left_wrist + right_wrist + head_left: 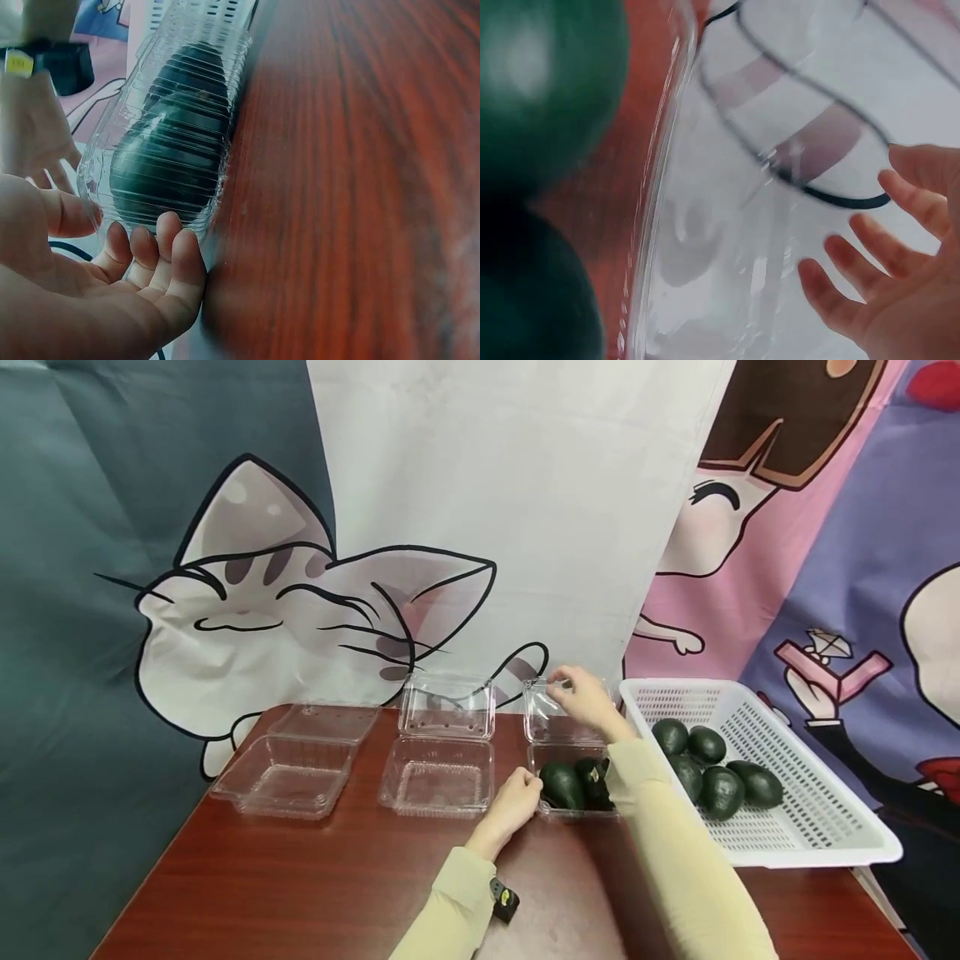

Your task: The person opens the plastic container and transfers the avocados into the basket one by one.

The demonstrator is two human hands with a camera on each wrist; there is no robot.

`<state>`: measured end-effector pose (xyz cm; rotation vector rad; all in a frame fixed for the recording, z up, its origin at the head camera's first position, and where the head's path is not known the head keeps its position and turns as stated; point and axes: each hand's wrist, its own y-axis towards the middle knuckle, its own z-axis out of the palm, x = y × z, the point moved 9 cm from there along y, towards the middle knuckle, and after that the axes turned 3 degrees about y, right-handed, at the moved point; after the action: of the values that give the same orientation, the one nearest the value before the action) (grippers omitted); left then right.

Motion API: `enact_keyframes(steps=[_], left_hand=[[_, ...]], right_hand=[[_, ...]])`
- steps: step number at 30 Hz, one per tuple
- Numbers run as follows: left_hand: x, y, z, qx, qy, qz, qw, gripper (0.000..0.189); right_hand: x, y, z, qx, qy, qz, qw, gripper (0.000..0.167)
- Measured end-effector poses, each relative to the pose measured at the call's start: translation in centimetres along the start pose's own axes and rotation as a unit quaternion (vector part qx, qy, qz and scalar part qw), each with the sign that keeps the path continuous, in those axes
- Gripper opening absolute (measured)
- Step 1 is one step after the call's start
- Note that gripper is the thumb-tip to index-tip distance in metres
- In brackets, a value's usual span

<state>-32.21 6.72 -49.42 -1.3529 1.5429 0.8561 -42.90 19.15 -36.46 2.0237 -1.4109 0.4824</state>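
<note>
Two dark green avocados (561,787) lie side by side in the base of a clear plastic clamshell container (88,161), its lid (542,720) raised at the back. With thumb and fingertips, my left hand (512,806) grips the container's near left corner. My right hand (583,696) is up at the lid's upper edge, fingers spread and relaxed, holding nothing. In the right wrist view its fingertips (817,277) are in front of the see-through lid, and my right sleeve hides part of the container's right side in the head view.
A white perforated basket (840,802) with several avocados (722,792) stands to the right. Two more clamshell containers, one in the middle (438,810) and one at left (292,810), stand open holding nothing. A cartoon-printed cloth (480,510) hangs behind the reddish-brown table (337,885).
</note>
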Motion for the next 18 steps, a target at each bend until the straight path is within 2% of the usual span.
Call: enact_keyframes(steps=[3, 6, 11, 14, 18], left_hand=[[0.0, 0.0, 0.0, -0.001, -0.011, 0.003, 0.9999, 0.016], [0.0, 0.2, -0.3, -0.018, -0.007, 0.009, 0.9998, 0.021], [0.4, 0.2, -0.6, -0.042, 0.004, 0.009, 0.9991, 0.023], [0.4, 0.4, -0.4, -0.041, 0.001, 0.006, 0.9992, 0.026], [0.3, 1.2, -0.7, -0.043, 0.01, 0.001, 0.999, 0.031]], right_hand=[[0.9, -1.8, 0.0, -0.007, 0.023, -0.015, 0.9996, 0.024], [1.6, -3.5, 0.1, -0.014, 0.05, -0.022, 0.9984, 0.022], [1.3, -6.6, 0.6, -0.01, 0.089, -0.014, 0.9959, 0.025], [0.9, -8.5, 0.8, -0.02, 0.078, -0.013, 0.9967, 0.026], [1.3, -10.5, 1.5, -0.033, 0.018, -0.02, 0.9991, 0.025]])
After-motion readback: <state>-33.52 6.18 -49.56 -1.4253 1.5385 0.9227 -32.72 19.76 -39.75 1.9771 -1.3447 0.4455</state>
